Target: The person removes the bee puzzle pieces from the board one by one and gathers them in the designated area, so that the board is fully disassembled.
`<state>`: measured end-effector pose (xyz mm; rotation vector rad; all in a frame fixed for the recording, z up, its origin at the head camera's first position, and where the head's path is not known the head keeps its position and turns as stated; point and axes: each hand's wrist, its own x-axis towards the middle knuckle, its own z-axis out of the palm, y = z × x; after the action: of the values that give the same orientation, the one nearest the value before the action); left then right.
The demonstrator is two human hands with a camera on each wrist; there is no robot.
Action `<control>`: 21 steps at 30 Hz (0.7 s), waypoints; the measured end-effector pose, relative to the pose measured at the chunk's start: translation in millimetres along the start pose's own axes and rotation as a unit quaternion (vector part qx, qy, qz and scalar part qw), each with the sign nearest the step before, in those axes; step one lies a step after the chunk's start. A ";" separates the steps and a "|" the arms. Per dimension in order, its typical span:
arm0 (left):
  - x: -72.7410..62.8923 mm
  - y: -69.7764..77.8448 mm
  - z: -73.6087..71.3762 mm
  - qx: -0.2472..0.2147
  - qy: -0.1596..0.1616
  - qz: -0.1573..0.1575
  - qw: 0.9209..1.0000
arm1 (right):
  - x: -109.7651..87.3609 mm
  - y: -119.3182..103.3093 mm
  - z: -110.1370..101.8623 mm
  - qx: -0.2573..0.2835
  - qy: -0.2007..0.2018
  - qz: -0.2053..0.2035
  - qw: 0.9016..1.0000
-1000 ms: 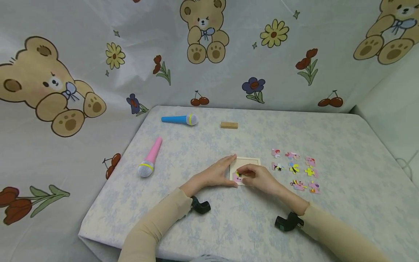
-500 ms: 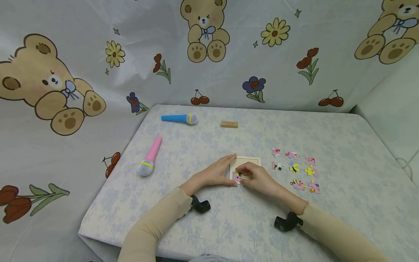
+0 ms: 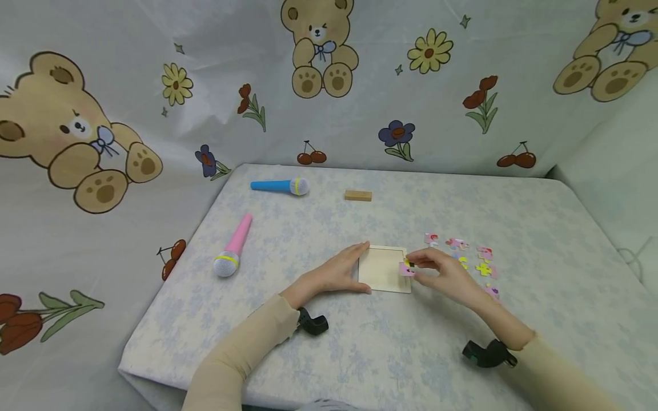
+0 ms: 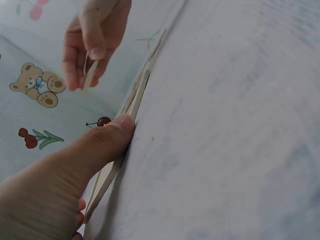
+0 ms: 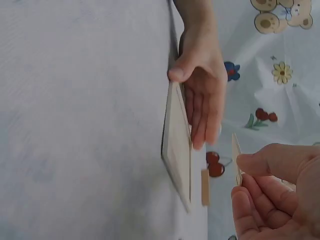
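Note:
My left hand [image 3: 336, 271] holds a square wooden puzzle tray [image 3: 382, 268] at its left side, thumb on the near edge and fingers stretched toward the far corner. The thumb pressing that edge shows in the left wrist view. My right hand [image 3: 447, 277] pinches a pink, yellow and black puzzle piece [image 3: 406, 269] between thumb and fingers, over the tray's right edge. In the right wrist view the thin piece [image 5: 236, 160] is raised apart from the tray. The tray's pale floor is bare. Several other puzzle pieces [image 3: 484, 268] lie right of the tray, some hidden by my right hand.
A small wooden block [image 3: 358, 196] lies behind the tray. At the left are a blue toy microphone [image 3: 280, 186] and a pink toy microphone [image 3: 233, 245]. A bear-patterned curtain [image 3: 329, 131] hangs behind the cloth-covered table [image 3: 308, 228].
My right hand has lifted the puzzle piece out of the tray's near left corner and carried it right, to the tray's right edge. My left hand stays on the tray.

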<state>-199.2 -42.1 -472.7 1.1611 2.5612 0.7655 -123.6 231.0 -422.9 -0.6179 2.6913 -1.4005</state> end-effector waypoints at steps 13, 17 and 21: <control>-6.5 2.8 -0.7 0.001 0.005 0.010 1.000 | -47.2 26.0 -15.7 -0.048 0.006 0.049 0.998; -6.6 2.4 -1.0 0.001 0.004 0.009 1.000 | -47.8 26.6 -11.9 -0.099 0.003 0.029 0.995; -8.1 2.4 -1.8 0.005 0.005 0.007 1.000 | -44.5 21.8 -14.0 -0.153 0.002 -0.001 0.988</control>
<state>-193.1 -47.5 -470.0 1.1809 2.5701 0.7647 -92.9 269.4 -438.3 -0.6352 2.9342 -0.9931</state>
